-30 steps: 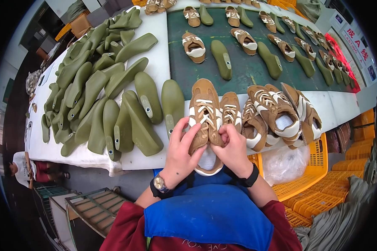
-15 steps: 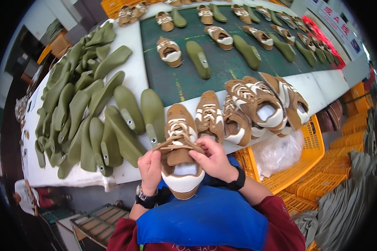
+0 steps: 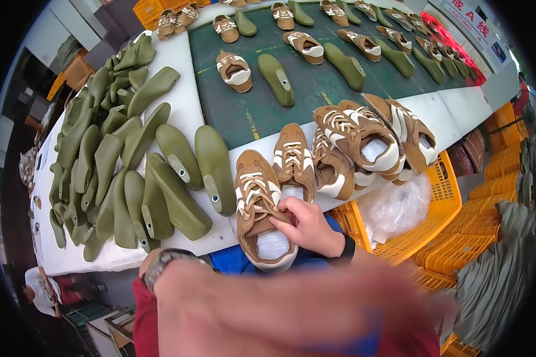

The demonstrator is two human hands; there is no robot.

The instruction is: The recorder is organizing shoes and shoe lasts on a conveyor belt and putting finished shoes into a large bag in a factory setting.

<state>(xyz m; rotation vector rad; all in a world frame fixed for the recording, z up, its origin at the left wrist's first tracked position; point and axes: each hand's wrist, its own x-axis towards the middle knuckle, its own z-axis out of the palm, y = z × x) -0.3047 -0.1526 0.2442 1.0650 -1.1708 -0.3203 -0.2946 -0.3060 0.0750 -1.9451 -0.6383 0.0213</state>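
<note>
Closest to me, the left hand is a smear of skin across the front, a metal watch at its wrist; its fingers are too blurred for me to tell whether they grip anything. Past it, the right hand pinches the edge of the collar, between thumb and fingers, on the brown shoe.

That shoe sits at the near edge of the white tabletop, its heel out by the blue apron. Napped tan panels, smooth white stripes, flat cream laces, a ribbed pale insole. Its long axis runs from five to eleven o'clock, toe pointing to eleven, just short of twelve.

Taking the shoe as the dial's centre, a matching shoe stands close by at one. At ten is a smooth olive shoe last with a metal-ringed hole and a small printed mark; a heap of lasts spreads beyond, toward nine. Piled shoes lie at two, and at three a yellow latticed crate holds crinkled clear plastic.

Farther off, shoes and lasts alternate on a green surface. Farthest, toward one, a white sign carries large red lettering.
</note>
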